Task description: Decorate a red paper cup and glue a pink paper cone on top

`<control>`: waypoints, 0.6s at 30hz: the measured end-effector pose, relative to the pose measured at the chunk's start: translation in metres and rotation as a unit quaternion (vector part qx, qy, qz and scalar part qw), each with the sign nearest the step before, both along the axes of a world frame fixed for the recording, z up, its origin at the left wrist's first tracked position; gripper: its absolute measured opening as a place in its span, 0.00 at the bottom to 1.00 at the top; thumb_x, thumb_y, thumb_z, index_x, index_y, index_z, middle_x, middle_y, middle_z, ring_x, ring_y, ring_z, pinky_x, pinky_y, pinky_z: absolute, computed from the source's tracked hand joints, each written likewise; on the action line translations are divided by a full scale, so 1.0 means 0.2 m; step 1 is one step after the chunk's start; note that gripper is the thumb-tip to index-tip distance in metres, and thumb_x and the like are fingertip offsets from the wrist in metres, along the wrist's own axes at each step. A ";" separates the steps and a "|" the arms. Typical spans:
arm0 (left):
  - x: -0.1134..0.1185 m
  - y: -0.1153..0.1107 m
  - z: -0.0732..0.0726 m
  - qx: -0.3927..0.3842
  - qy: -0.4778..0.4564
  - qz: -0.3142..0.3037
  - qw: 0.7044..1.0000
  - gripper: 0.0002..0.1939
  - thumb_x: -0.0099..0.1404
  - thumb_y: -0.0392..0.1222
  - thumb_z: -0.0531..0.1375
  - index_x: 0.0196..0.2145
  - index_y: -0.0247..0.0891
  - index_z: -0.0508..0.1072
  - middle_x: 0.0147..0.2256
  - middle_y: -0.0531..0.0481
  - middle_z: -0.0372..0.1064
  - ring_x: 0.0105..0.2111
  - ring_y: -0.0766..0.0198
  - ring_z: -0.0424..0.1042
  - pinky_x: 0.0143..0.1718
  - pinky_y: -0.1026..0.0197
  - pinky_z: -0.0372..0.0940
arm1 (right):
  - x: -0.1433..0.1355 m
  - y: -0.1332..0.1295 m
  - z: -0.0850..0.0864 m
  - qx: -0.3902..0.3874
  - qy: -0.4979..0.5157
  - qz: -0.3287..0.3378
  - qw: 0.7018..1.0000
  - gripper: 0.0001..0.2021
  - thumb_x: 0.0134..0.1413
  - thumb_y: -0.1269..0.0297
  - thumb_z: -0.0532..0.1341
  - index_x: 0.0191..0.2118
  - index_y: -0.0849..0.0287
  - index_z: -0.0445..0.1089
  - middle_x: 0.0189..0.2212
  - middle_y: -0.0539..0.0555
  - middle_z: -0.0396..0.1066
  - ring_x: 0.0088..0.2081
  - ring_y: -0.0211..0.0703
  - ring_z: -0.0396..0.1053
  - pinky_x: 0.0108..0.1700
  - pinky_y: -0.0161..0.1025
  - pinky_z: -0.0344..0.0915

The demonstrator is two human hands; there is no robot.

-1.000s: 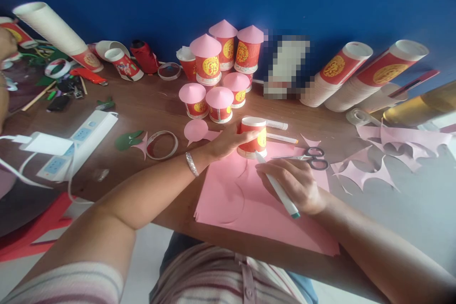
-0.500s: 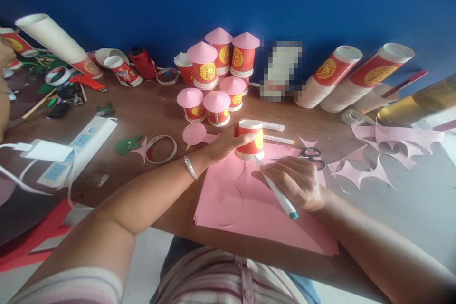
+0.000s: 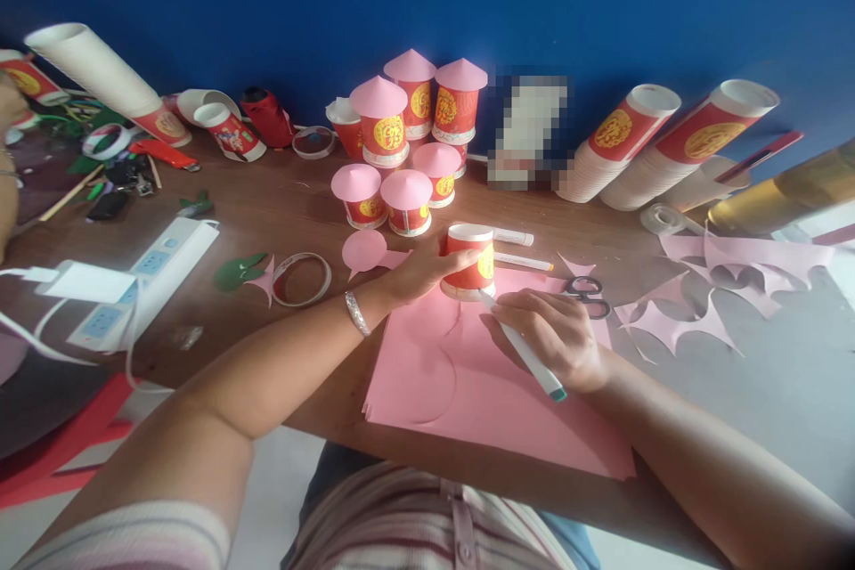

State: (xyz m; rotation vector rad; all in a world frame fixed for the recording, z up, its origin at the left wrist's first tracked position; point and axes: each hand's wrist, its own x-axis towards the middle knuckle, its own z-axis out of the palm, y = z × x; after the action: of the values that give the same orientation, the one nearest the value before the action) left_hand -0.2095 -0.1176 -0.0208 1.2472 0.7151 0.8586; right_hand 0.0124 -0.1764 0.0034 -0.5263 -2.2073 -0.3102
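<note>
My left hand [image 3: 431, 272] grips a red paper cup [image 3: 468, 260] with a yellow emblem. The cup is upside down or upright on the far part of a stack of pink paper [image 3: 414, 383]; I cannot tell which. In my right hand [image 3: 551, 334] is a white marker [image 3: 527, 356] with a green end, its tip at the cup's lower white rim. A curved line is drawn on the pink sheet below the cup. Scissors [image 3: 589, 296] lie just beyond my right hand, and two more markers [image 3: 525, 262] rest behind the cup.
Behind stand several red cups with pink cone tops [image 3: 407, 191]. Pink paper scraps [image 3: 681, 321] and stacked paper cups [image 3: 618, 138] are on the right. A power strip [image 3: 143, 285], a tape roll [image 3: 302, 280] and green scraps [image 3: 237, 272] lie on the left.
My right hand and the marker have shifted slightly, the marker's green end moving a little right and up. My left hand and the cup stay in place.
</note>
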 end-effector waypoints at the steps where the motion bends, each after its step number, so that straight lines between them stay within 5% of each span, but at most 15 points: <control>1: 0.00 0.00 0.00 0.002 -0.002 -0.004 1.000 0.20 0.71 0.56 0.67 0.49 0.37 0.77 0.48 0.41 0.77 0.49 0.51 0.77 0.52 0.49 0.72 | 0.00 0.00 0.00 0.002 0.003 -0.002 1.000 0.08 0.64 0.75 0.66 0.45 0.58 0.70 0.30 0.50 0.78 0.28 0.37 0.74 0.29 0.35 0.70; 18: 0.00 0.00 -0.01 0.007 -0.008 -0.004 1.000 0.21 0.70 0.55 0.68 0.50 0.36 0.78 0.48 0.40 0.78 0.50 0.49 0.77 0.53 0.48 0.72 | -0.02 0.01 -0.02 0.023 0.014 -0.007 1.000 0.10 0.59 0.77 0.68 0.40 0.57 0.68 0.28 0.49 0.76 0.25 0.36 0.71 0.26 0.34 0.68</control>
State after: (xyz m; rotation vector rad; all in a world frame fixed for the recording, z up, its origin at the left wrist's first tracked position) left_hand -0.2088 -0.1166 -0.0228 1.2539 0.6926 0.8680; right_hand 0.0083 -0.1748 -0.0003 -0.5170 -2.1656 -0.3589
